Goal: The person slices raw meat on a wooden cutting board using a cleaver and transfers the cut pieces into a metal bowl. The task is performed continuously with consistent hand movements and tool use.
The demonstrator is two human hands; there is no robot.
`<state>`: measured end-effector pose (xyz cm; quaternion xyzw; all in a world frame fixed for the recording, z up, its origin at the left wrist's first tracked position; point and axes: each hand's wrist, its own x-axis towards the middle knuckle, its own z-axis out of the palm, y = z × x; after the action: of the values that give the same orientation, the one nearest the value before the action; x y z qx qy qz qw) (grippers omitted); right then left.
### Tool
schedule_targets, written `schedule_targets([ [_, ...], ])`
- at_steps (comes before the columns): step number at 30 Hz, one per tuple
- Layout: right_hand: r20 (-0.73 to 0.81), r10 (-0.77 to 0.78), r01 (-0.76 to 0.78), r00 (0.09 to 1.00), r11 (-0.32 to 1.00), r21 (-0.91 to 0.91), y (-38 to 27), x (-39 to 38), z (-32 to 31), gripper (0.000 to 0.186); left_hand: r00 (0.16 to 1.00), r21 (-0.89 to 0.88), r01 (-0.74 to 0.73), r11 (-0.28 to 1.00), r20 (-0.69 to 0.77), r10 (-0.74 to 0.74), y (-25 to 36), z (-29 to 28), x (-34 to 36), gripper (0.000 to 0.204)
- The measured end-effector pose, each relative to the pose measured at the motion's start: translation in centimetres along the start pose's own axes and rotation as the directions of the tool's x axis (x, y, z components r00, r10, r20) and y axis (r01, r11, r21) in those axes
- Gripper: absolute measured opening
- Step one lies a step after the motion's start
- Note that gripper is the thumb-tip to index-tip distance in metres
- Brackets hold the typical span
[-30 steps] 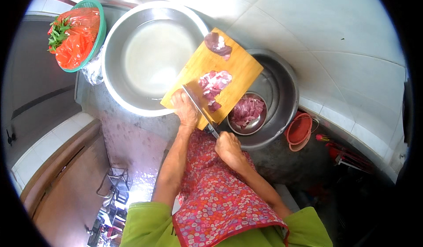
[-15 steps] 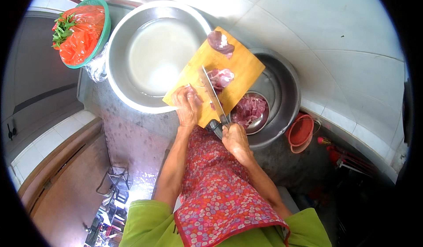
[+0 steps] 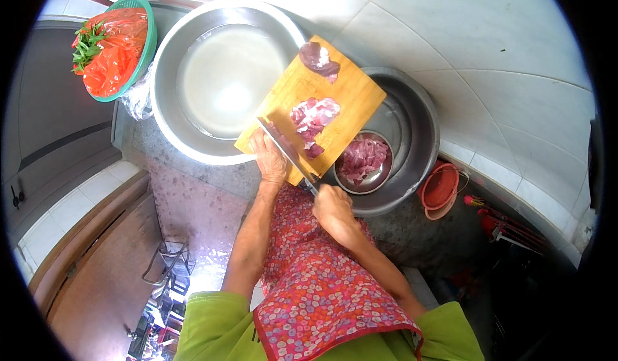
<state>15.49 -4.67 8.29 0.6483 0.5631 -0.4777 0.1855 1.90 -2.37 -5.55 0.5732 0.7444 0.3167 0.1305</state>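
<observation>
A yellow wooden cutting board [image 3: 353, 81] bridges two metal basins. My right hand [image 3: 335, 210] is wrapped round the handle of a kitchen knife [image 3: 283, 147]; its long blade slants up and left over the board's near-left part. Beside the blade, my left hand [image 3: 267, 158] presses with bent fingers on a piece of meat [image 3: 280, 138], mostly hidden by the knife and fingers. To the right of the blade lies a pile of sliced raw meat [image 3: 315, 115]. A larger dark red chunk of meat [image 3: 319, 62] rests at the board's far corner.
A wide metal basin [image 3: 168, 91] of cloudy water stands at left. Inside the darker basin [image 3: 421, 123] at right sits a small metal bowl [image 3: 387, 171] of meat slices. A green basket [image 3: 152, 36] with red bags is at far left; a red bucket [image 3: 440, 187] stands at right.
The knife has swung from beside the sliced pile leftward to my left fingers. My right hand has shifted slightly left and nearer me; the left hand has barely moved.
</observation>
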Motion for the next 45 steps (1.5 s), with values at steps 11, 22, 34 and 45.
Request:
schedule_targets([
  [11,0.053,0.085,-0.087,0.995,0.996,0.025,0.0,0.0,-0.6,0.019,0.998,-0.078,0.053,0.996,0.025,-0.051,-0.3,0.4,0.0,0.023],
  [22,0.001,0.004,-0.005,1.0,0.997,0.073,-1.2,2.8,0.4,0.016,0.992,0.006,-0.127,0.992,-0.023,0.127,-1.7,0.7,-0.5,0.034],
  [34,-0.208,-0.019,0.032,0.978,0.998,0.058,2.6,2.2,0.0,0.014,0.996,-0.232,0.043,0.972,-0.068,-0.061,-0.5,-0.5,-0.5,0.02],
  [45,-0.09,-0.009,0.014,0.996,0.998,0.057,1.3,-1.5,1.6,0.017,0.994,0.038,-0.013,0.999,-0.112,0.017,-1.0,0.5,-1.0,0.031],
])
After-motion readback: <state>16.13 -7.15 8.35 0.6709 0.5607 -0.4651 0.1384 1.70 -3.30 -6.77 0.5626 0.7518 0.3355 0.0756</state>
